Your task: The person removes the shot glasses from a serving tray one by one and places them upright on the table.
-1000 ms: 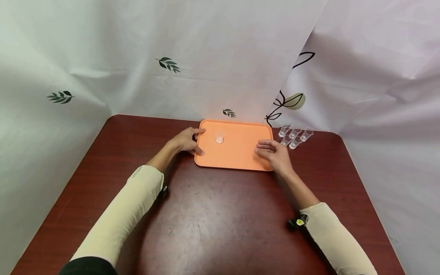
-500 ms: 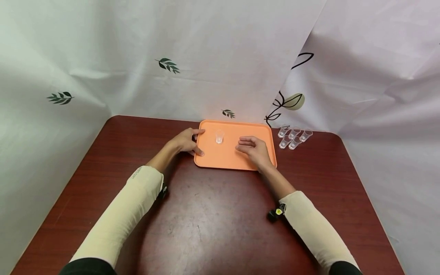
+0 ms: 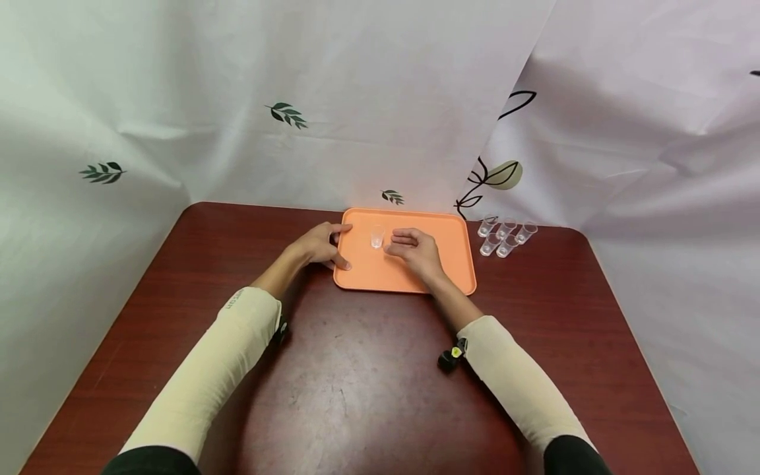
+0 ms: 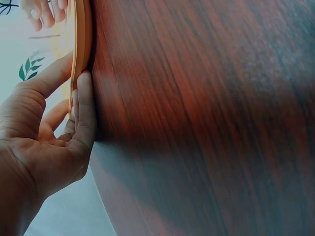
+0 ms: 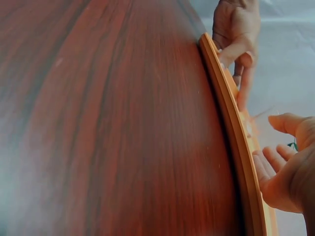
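An orange tray (image 3: 362, 276) lies on the dark red-brown table, with one small clear plastic cup (image 3: 377, 239) standing on its left half. At the tray's left end, my left hand (image 3: 317, 245) grips the rim; the left wrist view shows the thumb (image 4: 58, 73) over the rim and other fingers along its outer side. Just right of the cup, my right hand (image 3: 419, 254) hovers above the tray, fingers extended and thumb apart, holding nothing. A narrow gap separates its fingertips from the cup.
Several more clear plastic cups (image 3: 506, 245) stand in two rows on the table right of the tray. Behind the table's back edge hangs a pale curtain (image 3: 332, 158) with leaf prints. The table's bare front surface (image 3: 356, 369) stretches toward me.
My right hand has moved left across the tray, from its right edge to beside the lone cup. The left hand keeps its grip on the rim. The cups have not visibly moved.
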`<state>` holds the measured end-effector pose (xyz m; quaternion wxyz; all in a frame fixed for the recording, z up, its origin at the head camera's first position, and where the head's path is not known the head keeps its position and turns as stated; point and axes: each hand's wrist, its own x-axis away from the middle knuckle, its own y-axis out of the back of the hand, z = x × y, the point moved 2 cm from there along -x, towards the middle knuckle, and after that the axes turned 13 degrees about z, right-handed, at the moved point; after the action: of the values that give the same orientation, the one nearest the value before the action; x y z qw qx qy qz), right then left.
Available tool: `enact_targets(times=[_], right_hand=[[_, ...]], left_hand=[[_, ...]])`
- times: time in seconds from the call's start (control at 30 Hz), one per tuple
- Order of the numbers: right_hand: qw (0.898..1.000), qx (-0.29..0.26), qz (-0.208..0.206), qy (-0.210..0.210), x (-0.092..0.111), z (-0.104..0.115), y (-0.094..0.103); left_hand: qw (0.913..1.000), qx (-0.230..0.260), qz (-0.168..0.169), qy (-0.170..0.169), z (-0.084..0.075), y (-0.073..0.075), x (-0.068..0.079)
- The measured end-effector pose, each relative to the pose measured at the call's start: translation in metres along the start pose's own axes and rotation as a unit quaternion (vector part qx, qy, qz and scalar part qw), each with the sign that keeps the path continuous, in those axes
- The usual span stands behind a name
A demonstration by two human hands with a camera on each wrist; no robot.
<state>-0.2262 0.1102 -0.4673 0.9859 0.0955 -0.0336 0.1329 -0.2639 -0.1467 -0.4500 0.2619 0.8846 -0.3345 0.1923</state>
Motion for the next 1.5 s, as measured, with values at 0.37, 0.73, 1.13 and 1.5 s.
enact_targets(times=[0.37, 0.73, 1.13, 1.5], right_hand=[[1.0, 0.014, -0.004, 0.005, -0.012, 0.006, -0.025], [0.999, 0.035, -0.025, 0.023, -0.013, 0.008, -0.03], [0.999, 0.01, -0.029, 0.022, 0.004, 0.002, -0.017], [0.999, -0.016, -0.028, 0.01, 0.029, -0.005, 0.007]], left_hand=[[1.0, -0.002, -0.005, 0.003, 0.0, -0.001, 0.001], [0.9999, -0.008, -0.007, 0.004, 0.0, -0.001, 0.001], [1.0, -0.004, -0.004, -0.002, 0.0, 0.0, 0.0], [1.0, -0.005, 0.002, -0.002, 0.003, 0.0, -0.002]])
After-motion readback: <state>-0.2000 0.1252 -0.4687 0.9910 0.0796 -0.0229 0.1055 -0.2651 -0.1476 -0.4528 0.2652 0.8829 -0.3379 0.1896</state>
